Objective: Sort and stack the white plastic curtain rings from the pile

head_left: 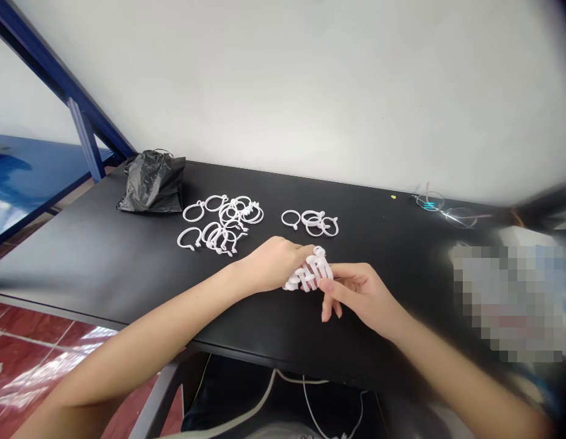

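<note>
My left hand (269, 265) is closed around a stack of several white plastic rings (310, 271) threaded on its fingers, just above the black table (104, 262). My right hand (356, 292) meets it from the right, thumb and forefinger pinching the nearest ring of that stack while the other fingers hang loose. A loose pile of white rings (221, 222) lies behind the left hand. A smaller group of white rings (313, 222) lies behind both hands.
A crumpled black plastic bag (150, 183) sits at the table's back left. A pair of glasses (443, 208) lies at the back right by the white wall. A blue metal frame (82, 122) stands left. Cables (305, 402) hang under the table's front edge.
</note>
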The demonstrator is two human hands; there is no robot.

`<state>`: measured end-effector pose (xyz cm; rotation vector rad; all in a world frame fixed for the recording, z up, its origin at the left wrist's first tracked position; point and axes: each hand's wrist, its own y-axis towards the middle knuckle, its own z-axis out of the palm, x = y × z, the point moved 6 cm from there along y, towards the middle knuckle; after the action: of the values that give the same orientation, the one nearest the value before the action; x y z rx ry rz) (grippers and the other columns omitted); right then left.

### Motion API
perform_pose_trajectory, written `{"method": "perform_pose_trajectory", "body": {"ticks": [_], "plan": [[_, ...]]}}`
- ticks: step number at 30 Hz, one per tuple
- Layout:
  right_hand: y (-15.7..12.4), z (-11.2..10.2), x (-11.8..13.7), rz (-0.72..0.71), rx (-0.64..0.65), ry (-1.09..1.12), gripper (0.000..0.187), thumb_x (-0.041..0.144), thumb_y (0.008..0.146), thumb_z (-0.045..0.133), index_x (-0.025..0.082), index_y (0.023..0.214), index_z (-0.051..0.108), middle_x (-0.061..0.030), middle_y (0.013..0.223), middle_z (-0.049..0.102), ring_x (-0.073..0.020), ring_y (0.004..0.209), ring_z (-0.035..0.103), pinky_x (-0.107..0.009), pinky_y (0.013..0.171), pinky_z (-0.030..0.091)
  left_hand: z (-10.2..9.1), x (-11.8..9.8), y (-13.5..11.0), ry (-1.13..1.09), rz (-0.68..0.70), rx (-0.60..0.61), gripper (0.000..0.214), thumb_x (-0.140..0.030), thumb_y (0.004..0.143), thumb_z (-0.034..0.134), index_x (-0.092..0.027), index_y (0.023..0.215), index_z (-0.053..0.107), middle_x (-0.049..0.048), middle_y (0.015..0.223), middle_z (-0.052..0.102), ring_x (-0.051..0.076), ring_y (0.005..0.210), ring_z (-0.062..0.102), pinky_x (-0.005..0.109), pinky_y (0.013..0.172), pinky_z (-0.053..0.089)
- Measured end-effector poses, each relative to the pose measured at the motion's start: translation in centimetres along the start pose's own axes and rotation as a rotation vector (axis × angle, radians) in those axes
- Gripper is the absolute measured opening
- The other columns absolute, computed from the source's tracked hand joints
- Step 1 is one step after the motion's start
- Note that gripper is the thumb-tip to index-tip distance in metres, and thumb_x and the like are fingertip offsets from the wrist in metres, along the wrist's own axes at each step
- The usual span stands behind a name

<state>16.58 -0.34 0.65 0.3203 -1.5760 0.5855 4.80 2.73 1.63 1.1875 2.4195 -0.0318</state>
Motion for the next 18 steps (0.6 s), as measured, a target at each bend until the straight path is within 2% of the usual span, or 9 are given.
{"method": "perform_pose_trajectory", "body": {"ticks": [2,5,7,10,14,18], "plan": [[0.1,0.4,0.0,0.028,0.059,0.018,0.026,0.040,0.087,0.066,0.015,0.089,0.074,-0.0040,0.072,0.072,-0.0115,0.050,0.066,-0.018,0.040,0.042,0.2,-0.2,-0.1,0.164,0.050,-0.011,0.010,-0.022,0.089,0.055,-0.015,0.081,0.053,-0.0029,0.058,0.056,0.012,0.045,0.048,0.025,0.047,0.028],[0.1,0.5,0.1,0.002,0.071,-0.009,0.027,0.038,0.090,0.063,0.015,0.087,0.077,-0.0036,0.064,0.072,-0.0105,0.051,0.064,-0.018,0.043,0.043,0.6,-0.4,-0.2,0.275,0.131,0.011,0.019,-0.032,0.090,0.057,-0.015,0.082,0.054,0.0010,0.064,0.062,0.015,0.048,0.052,0.028,0.047,0.030],[0.0,0.5,0.2,-0.027,0.054,-0.026,0.029,0.037,0.092,0.060,0.016,0.086,0.078,-0.0048,0.063,0.073,-0.0108,0.053,0.064,-0.018,0.046,0.045,0.7,-0.3,-0.3,0.315,0.149,0.036,0.020,-0.031,0.090,0.055,-0.016,0.076,0.052,0.0023,0.064,0.063,0.015,0.046,0.051,0.029,0.047,0.030],[-0.1,0.6,0.2,-0.070,0.049,-0.058,0.033,0.036,0.094,0.057,0.016,0.079,0.078,-0.0075,0.076,0.078,-0.0115,0.059,0.067,-0.019,0.049,0.049,0.5,-0.2,-0.3,0.319,0.137,0.074,0.023,-0.024,0.091,0.050,-0.017,0.069,0.049,0.0028,0.060,0.061,0.014,0.044,0.049,0.029,0.047,0.029],[-0.3,0.5,0.5,-0.163,0.006,-0.165,0.035,0.033,0.095,0.056,0.017,0.073,0.078,-0.0067,0.078,0.079,-0.0117,0.060,0.067,-0.019,0.051,0.051,0.0,-0.3,-0.2,0.057,0.114,0.096,0.022,-0.022,0.087,0.057,-0.017,0.067,0.047,-0.0002,0.059,0.058,0.011,0.045,0.047,0.025,0.047,0.029],[-0.8,0.5,1.0,-0.243,-0.049,-0.288,0.037,0.031,0.096,0.054,0.017,0.071,0.078,-0.0048,0.066,0.076,-0.0102,0.051,0.060,-0.020,0.049,0.047,-0.1,-0.3,0.0,-0.306,0.110,0.086,0.022,-0.017,0.081,0.060,-0.017,0.066,0.044,-0.0053,0.056,0.048,0.006,0.046,0.041,0.021,0.048,0.030]]}}
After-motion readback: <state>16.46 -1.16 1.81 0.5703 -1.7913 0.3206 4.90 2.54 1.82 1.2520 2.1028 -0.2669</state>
